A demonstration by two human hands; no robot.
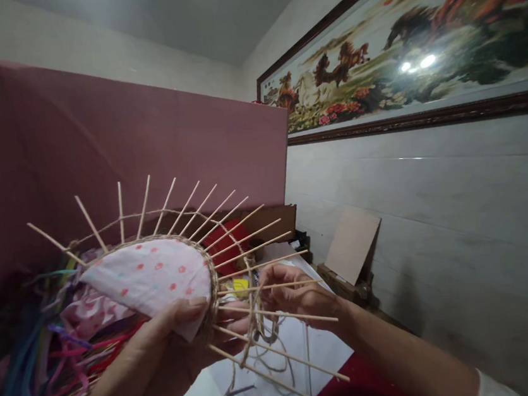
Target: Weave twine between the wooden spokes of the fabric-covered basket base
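Note:
My left hand [179,335] grips a half-round base covered in white cloth with red flower prints [158,273], thumb on the cloth and fingers underneath. Thin wooden sticks [229,230] fan out from its curved edge, which is bound with twine. A loose strand of twine [247,260] loops around the outer part of the sticks. At the right side of the fan, my right hand [284,288] has its fingers pinched together on the twine between the sticks. Lengths of twine dangle below that hand.
Colourful ribbons and pipe cleaners [64,367] lie at the left. Beneath the hands is a white sheet [304,346] on a red surface [357,391]. A pink panel [152,141] stands behind, and a board [352,245] leans against the tiled wall at the right.

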